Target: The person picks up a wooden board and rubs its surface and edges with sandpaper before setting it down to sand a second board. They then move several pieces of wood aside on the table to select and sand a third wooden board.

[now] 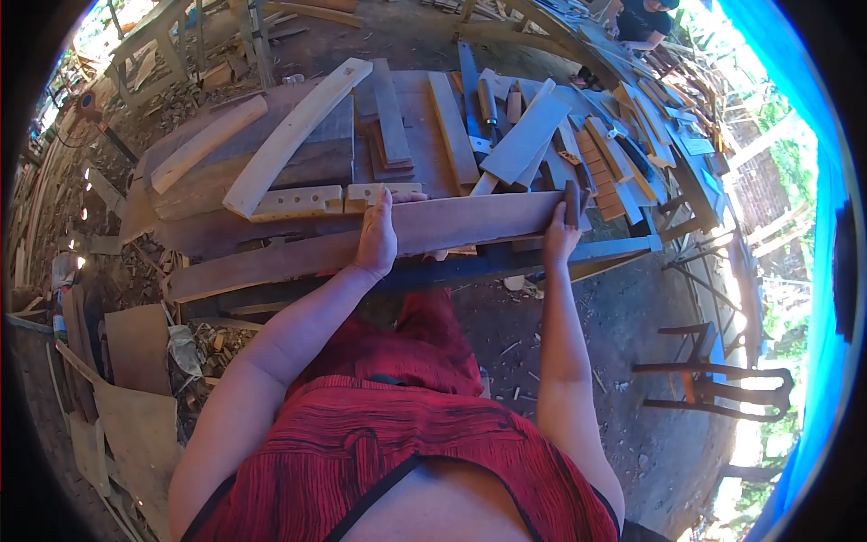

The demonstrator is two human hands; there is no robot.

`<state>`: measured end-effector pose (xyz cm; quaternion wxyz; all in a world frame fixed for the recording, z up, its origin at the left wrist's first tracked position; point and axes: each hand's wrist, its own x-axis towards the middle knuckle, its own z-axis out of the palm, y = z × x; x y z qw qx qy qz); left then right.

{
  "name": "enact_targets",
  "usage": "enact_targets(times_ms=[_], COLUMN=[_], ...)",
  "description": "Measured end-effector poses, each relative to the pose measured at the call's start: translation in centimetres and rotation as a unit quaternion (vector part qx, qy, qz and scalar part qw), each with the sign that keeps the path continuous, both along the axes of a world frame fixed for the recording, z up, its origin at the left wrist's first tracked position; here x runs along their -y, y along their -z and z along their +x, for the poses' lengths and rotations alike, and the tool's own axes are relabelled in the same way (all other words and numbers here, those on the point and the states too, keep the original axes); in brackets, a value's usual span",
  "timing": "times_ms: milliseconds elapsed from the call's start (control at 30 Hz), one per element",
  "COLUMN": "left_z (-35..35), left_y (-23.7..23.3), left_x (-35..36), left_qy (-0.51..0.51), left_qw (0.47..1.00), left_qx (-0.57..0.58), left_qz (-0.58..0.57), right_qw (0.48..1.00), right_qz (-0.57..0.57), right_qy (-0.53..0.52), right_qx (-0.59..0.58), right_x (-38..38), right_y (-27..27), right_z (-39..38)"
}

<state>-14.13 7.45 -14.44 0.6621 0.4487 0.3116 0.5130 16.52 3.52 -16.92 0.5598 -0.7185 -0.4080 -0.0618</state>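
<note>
A long wooden plank [479, 222] lies across in front of my body, its broad face toward me and its left end lower. My left hand [377, 239] grips it near the middle, with the thumb up over the top edge and the fingers behind. At the right end my right hand [562, 238] is closed round the plank, its fingers mostly hidden. A small dark brown wood block [573, 202] stands at that end, right at my right fingertips. Just behind the plank are pale wood pieces with holes [296, 200].
The workbench [415, 99] carries a curved pale board [302, 135], a chisel [488, 101], a handsaw [470, 86] and several loose boards. A wooden chair [722, 388] lies to the right. Scrap wood covers the ground at left. Another person [643, 23] is at the far right.
</note>
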Motion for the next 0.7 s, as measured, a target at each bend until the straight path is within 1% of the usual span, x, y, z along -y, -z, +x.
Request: enact_targets(times_ms=[33, 100, 167, 200, 233, 267, 333, 400, 433, 467, 500, 533, 567, 600, 667, 700], left_z=[0.1, 0.0, 0.0, 0.0, 0.1, 0.3, 0.2, 0.0, 0.1, 0.1, 0.1, 0.1, 0.1, 0.1, 0.1, 0.1], left_y=[-0.2, 0.2, 1.6, 2.1, 2.6, 2.6, 2.5, 2.0, 1.7, 1.5, 1.7, 1.9, 2.0, 1.9, 1.7, 1.6], left_x=[0.1, -0.1, -0.8, -1.0, -1.2, -1.3, -1.0, -1.0, -0.9, -0.8, -0.7, -0.8, -0.8, -0.8, -0.6, -0.7], left_qy=[-0.005, -0.013, -0.02, -0.018, -0.012, -0.007, 0.003, 0.006, -0.005, -0.017, -0.021, -0.022, -0.021, -0.021, -0.012, -0.014], left_qw=[1.0, 1.0, 0.999, 0.999, 0.999, 0.999, 0.999, 0.999, 0.999, 0.999, 0.999, 0.999, 0.998, 0.998, 0.999, 0.999], left_qx=[0.003, 0.006, -0.025, -0.027, 0.0, 0.027, 0.027, 0.028, 0.014, 0.001, 0.004, -0.002, -0.008, -0.006, 0.002, 0.004], left_qz=[0.001, 0.0, 0.043, 0.042, 0.036, 0.03, 0.029, 0.027, 0.031, 0.033, 0.031, 0.043, 0.056, 0.057, 0.043, 0.045], right_qw=[0.995, 0.993, 0.983, 0.976, 0.966, 0.967, 0.936, 0.897, 0.911, 0.934, 0.955, 0.979, 0.989, 0.989, 0.995, 0.995], right_qz=[-0.053, -0.03, -0.023, 0.0, 0.023, 0.024, -0.067, -0.042, -0.016, -0.033, -0.007, -0.027, 0.014, 0.015, -0.024, -0.022], right_qy=[0.019, -0.052, -0.132, -0.164, -0.195, -0.192, -0.264, -0.332, -0.329, -0.25, -0.238, -0.161, -0.148, -0.148, -0.052, -0.054], right_qx=[-0.086, 0.102, 0.125, 0.146, 0.167, 0.168, 0.221, 0.288, 0.249, 0.254, 0.175, 0.121, 0.024, 0.026, -0.08, -0.077], right_x=[-0.3, 1.2, 2.5, 3.4, 4.3, 5.4, 6.6, 5.9, 5.5, 4.7, 4.1, 3.4, 2.8, 2.7, 2.5, 2.2], right_y=[0.8, -0.8, 0.5, 1.3, 1.8, 1.4, 0.3, -0.2, -0.9, 0.5, 0.4, 2.3, 2.0, 1.6, 0.4, 0.4], right_z=[-0.3, -8.1, -13.8, -16.6, -18.4, -19.1, -20.1, -16.5, -14.9, -12.5, -10.0, -6.6, -4.6, -3.6, -2.6, -2.9])
